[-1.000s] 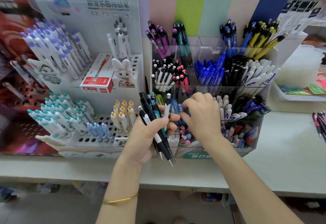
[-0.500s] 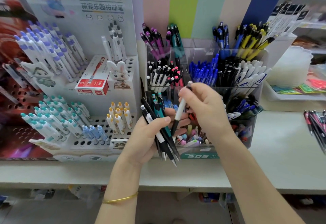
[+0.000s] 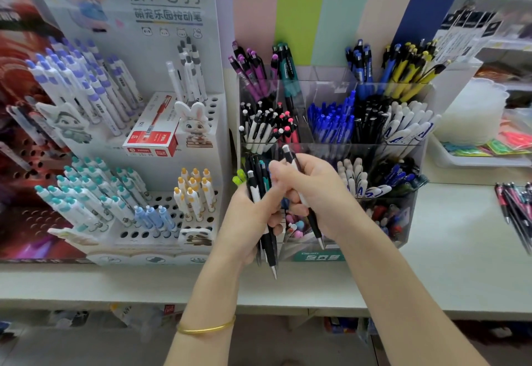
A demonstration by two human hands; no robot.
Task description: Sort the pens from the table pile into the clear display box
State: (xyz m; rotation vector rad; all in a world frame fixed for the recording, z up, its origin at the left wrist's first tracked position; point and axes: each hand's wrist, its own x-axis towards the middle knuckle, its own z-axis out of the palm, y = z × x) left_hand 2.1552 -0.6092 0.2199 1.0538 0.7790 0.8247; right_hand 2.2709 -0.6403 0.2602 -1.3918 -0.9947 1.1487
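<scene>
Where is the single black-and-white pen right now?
Head view, centre: the right hand grips the black-and-white pen, tip down, before the clear display box, just right of the pen bundle in the left hand.

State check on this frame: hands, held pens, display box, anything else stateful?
left hand, grips a bundle of pens
bundle of pens, tips down, in no compartment
right hand, holds one black-and-white pen
black-and-white pen, tilted, tip down, in no compartment
clear display box, open top, compartments stocked
loose pens, lying on the table, right
red carton, closed, lying flat on the white rack
</scene>
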